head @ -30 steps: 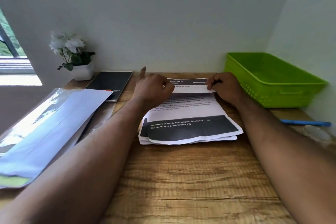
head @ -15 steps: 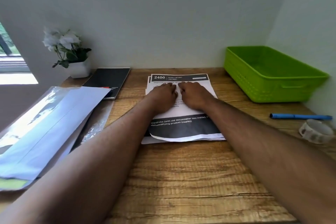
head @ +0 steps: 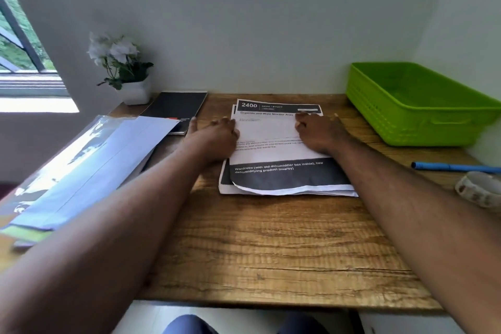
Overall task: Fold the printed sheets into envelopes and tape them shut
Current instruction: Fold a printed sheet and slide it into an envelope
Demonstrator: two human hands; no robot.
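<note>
A wooden desk (head: 271, 247) in a pale corner — the printed sheets (head: 273, 138) lie stacked at its middle. My left hand (head: 217, 134) and right hand (head: 318, 130) press flat on the top sheet, gripping nothing. Thin, limp paper — I'd lift it by an edge.

We saw soft daylight entering from the window (head: 19, 43) at the upper left of the frame, leaving glare on the plastic sleeve (head: 54, 154) below it. Forearms blurred toward the lower corners (wide-angle stretch bent the edges), while the centre stayed fairly sharp.
</note>
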